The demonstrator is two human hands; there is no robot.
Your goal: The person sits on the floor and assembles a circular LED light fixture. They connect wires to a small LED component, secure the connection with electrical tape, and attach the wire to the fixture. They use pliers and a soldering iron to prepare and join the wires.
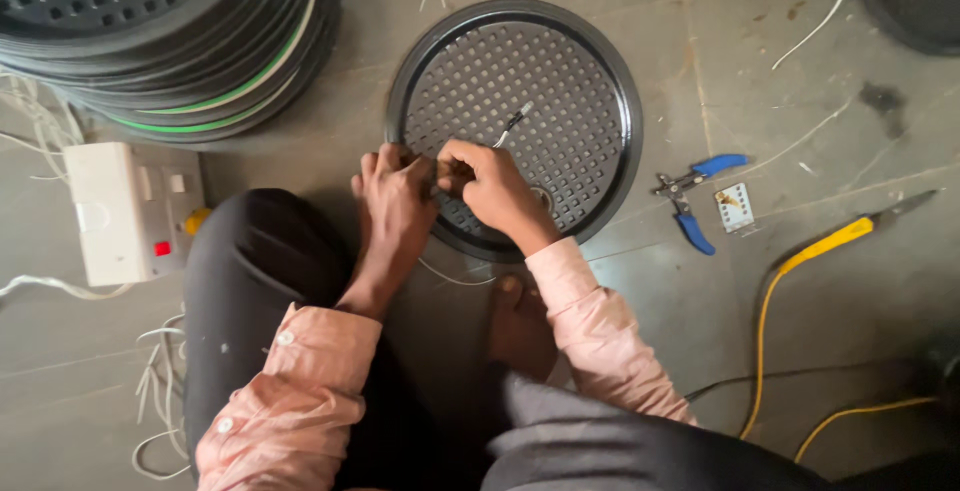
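Sleeves of pink cloth frame my view; my left hand [392, 201] and right hand [487, 183] meet, both pinched on a thin white wire [512, 126] over the black perforated round tray [600, 71] — I judge the wiring unfinished; beyond, blue-handled pliers [692, 196], a white switch box [125, 211], stacked trays [170, 41] on grey concrete floor [850, 281].

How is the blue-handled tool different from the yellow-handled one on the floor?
The blue-handled pliers are short with two spread handles; the yellow-handled tool is long and thin with one handle. The pliers lie nearer the perforated black disc; the yellow tool lies farther right. Both rest untouched on the floor.
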